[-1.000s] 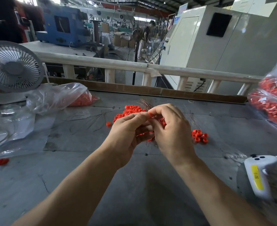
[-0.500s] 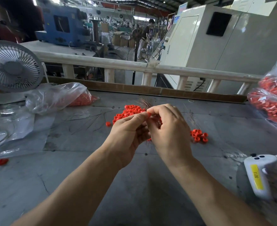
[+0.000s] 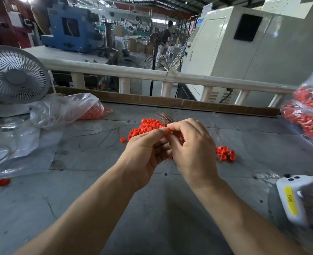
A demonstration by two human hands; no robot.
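While both hands are meeting just above the centre of the frame, the left hand point(image 3: 144, 153) is pinching a small red ring point(image 3: 168, 130) at its fingertips, and the right hand point(image 3: 194, 153) is curling its fingers over and pinching the same ring from the other side. A few thin wires point(image 3: 180, 138) are showing in the gap between the palms, though which hand is gripping them I cannot tell. Right behind the hands, a pile of red rings point(image 3: 144, 127) is lying on the grey table point(image 3: 152, 208), with a fan of copper-coloured wire ends point(image 3: 164, 116) sticking up beside it. A smaller cluster of rings point(image 3: 225, 153) is sitting just right of the right hand. At the left edge, a desk fan point(image 3: 14, 76) is standing behind a clear plastic bag point(image 3: 63, 111) holding more rings; another full bag point(image 3: 306, 116) is bulging in at the right edge. Toward the lower right, a white controller point(image 3: 292, 199) with a yellow label is lying on the table.
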